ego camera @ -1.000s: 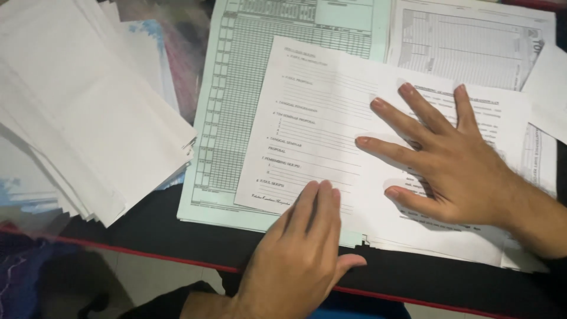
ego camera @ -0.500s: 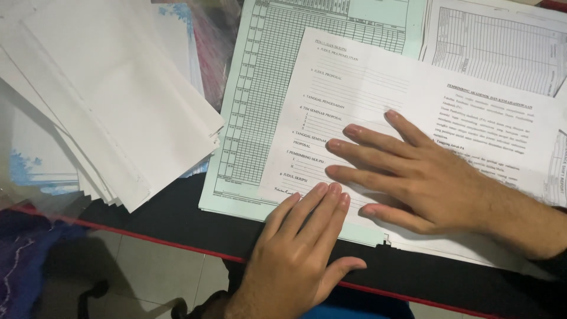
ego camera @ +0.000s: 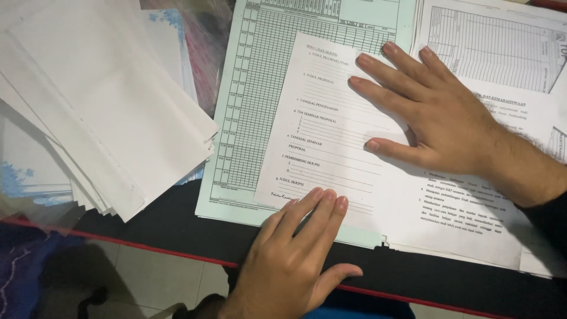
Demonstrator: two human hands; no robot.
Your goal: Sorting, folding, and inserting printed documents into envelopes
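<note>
A white printed sheet point(ego camera: 331, 136) lies folded or creased across a pale green gridded form point(ego camera: 260, 106) on a dark table point(ego camera: 171, 227). My right hand point(ego camera: 431, 112) lies flat on the upper middle of the white sheet, fingers spread and pointing left. My left hand point(ego camera: 295, 260) rests flat near the sheet's lower edge, fingertips touching the paper, thumb out over the table edge. Neither hand grips anything.
A thick, fanned stack of blank white paper point(ego camera: 94, 112) sits at the left. Another printed table sheet point(ego camera: 496, 47) lies at the top right. A red-trimmed table edge point(ego camera: 147, 251) runs along the bottom, with tiled floor point(ego camera: 142, 283) below.
My right hand has slid leftward and upward across the white sheet, pressing it flat. My left hand stays near the sheet's lower edge.
</note>
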